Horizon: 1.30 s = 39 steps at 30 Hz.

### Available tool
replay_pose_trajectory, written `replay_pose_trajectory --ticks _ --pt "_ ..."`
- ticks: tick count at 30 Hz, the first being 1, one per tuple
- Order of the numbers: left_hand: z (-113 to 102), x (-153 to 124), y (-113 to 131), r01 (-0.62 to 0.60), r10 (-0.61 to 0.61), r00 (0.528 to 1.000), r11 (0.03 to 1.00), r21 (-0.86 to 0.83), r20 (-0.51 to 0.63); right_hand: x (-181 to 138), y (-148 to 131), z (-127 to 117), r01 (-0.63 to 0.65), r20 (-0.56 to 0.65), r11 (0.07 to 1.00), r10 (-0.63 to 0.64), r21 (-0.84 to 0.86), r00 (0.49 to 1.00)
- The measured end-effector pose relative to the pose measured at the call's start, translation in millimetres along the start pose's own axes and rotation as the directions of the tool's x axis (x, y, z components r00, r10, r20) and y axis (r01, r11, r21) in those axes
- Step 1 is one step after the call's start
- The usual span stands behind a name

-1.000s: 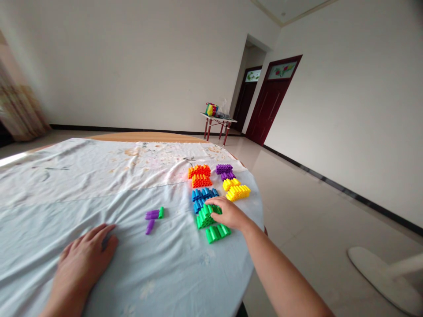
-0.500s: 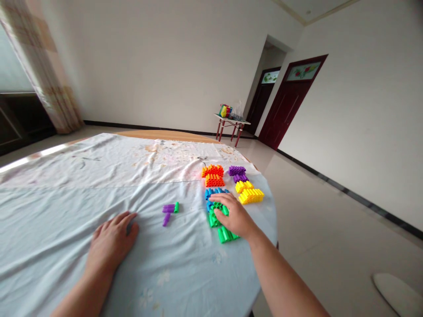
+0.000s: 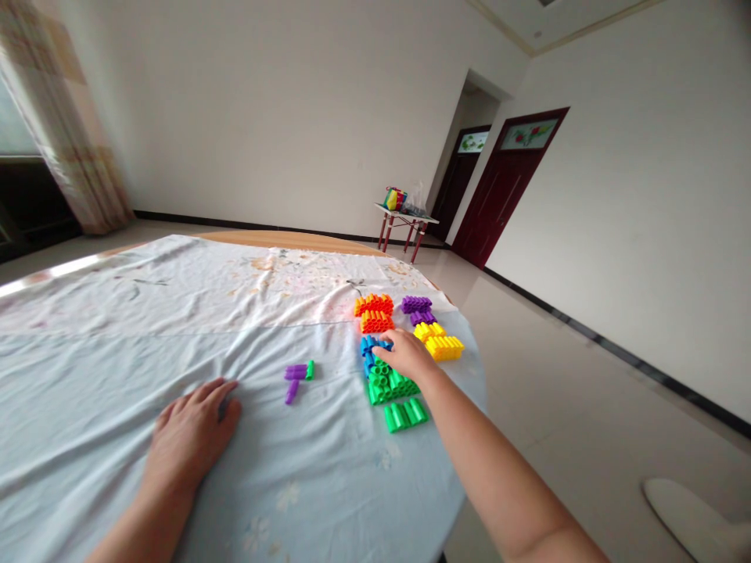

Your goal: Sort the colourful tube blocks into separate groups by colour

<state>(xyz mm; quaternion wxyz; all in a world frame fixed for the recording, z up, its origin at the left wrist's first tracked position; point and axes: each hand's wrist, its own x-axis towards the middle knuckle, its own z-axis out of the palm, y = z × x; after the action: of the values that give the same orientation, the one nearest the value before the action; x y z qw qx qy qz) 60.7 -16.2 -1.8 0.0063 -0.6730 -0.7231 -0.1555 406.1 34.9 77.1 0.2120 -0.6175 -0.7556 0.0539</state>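
Observation:
My left hand (image 3: 193, 426) lies flat on the light blue cloth with its fingers stretched out, holding nothing. To its right are a few loose purple plastic tubes (image 3: 296, 373) and a short green tube (image 3: 310, 370). My right hand (image 3: 409, 356) reaches over the blue plastic tubes (image 3: 368, 346), its thumb and bent fingers on either side of a blue tube at the right end; the fingertips are partly hidden. Just nearer lie stacked green tubes (image 3: 387, 387) and a separate green row (image 3: 406, 415). Orange tubes (image 3: 375, 313) sit beyond the blue ones.
Purple stacks (image 3: 417, 305) and yellow stacks (image 3: 444, 347) stand along the table's right side. The table is round, covered by a wrinkled cloth (image 3: 258, 469). A small side table (image 3: 404, 215) with bags is by the far wall. A white rounded object (image 3: 692, 516) is at lower right.
My right hand has moved from above the green tubes to the blue ones, its fingers now more bent, uncovering more green tubes. My left hand stays put. The view has shifted slightly.

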Motion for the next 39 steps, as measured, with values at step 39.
replay_pose_trajectory --ticks 39 --pt "12 4 210 -0.236 0.361 0.927 0.772 -0.589 0.101 19 5 16 -0.112 0.146 0.988 0.127 -0.107 0.981"
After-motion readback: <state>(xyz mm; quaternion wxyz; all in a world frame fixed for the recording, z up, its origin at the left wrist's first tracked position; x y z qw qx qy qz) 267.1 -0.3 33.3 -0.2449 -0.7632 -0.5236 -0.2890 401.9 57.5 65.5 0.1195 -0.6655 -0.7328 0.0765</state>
